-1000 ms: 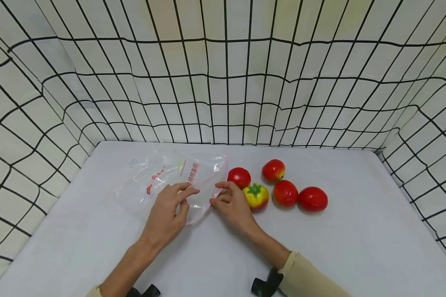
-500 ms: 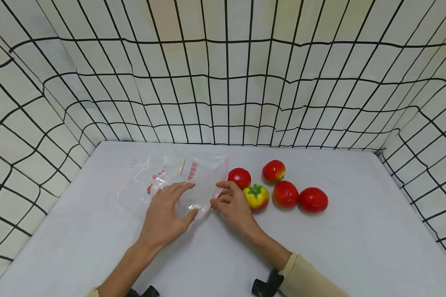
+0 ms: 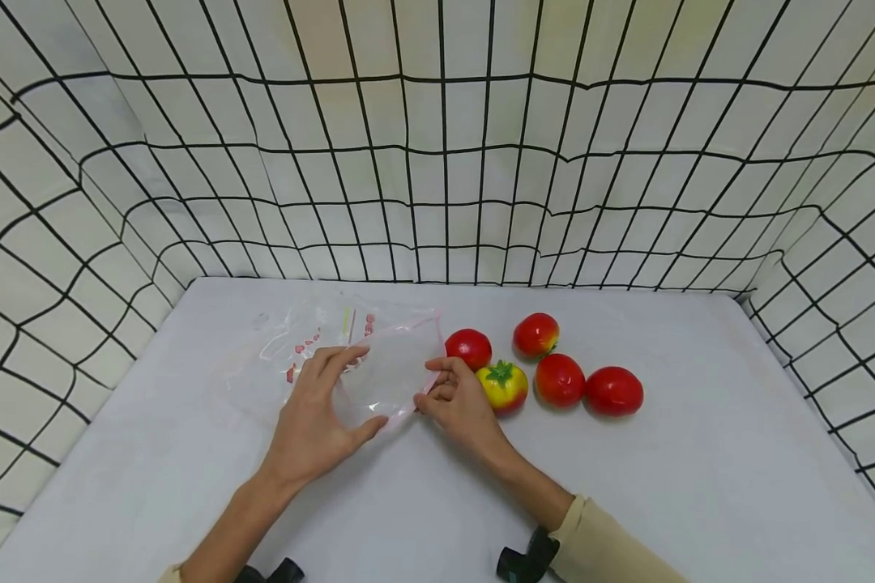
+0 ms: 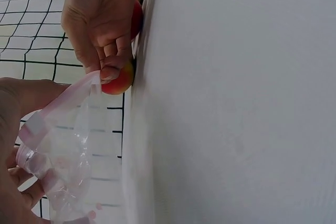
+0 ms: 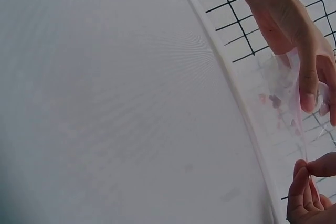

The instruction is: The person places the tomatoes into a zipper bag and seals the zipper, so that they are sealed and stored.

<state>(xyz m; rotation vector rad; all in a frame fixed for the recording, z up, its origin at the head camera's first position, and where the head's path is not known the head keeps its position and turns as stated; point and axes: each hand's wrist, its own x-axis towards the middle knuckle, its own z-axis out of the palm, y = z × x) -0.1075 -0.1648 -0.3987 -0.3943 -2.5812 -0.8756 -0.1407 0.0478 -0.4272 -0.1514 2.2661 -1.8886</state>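
The clear bag point(image 3: 394, 372) is pinched by the right grip point(image 3: 463, 409) and spread from there past the left grip point(image 3: 312, 425), which is held with fingers wide apart, but the bag could be flopped shut if that pinch is let slip.

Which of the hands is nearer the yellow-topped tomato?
Right: the right hand is close beside the yellow-topped tomato, pinching the bag; the left hand is farther left, at the bag's opening.
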